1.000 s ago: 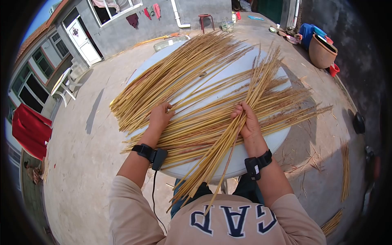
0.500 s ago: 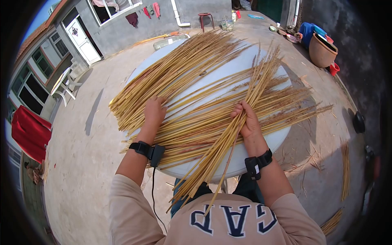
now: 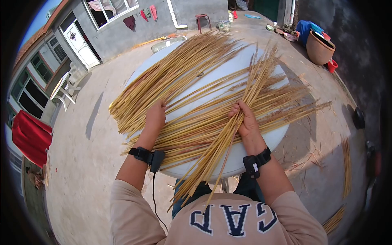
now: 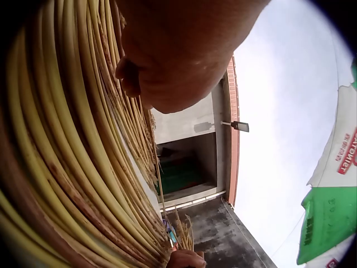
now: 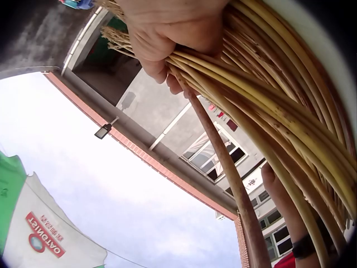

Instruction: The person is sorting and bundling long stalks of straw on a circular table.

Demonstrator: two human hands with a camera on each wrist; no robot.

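Long dry plant stalks with feathery tops lie in two groups on a round white table. My right hand grips a bunch of stalks slanted across the near pile, with cut ends toward my shirt and tops pointing away. In the right wrist view, the thumb and fingers wrap this bunch. My left hand is between the near pile and the far pile, fingers bent at the stalks. From above, its palm hides the fingertips; I cannot tell if they pinch a stalk.
More stalks lie on the concrete at the right, among scattered bits. Beyond the table are a red stool and a glass tank. A clay pot stands at the back right. A cable hangs from my left wristband.
My left hand drew back a little from the far pile, and its spread fingers came together. The right hand keeps its grip on the bunch. The head view shifted slightly.
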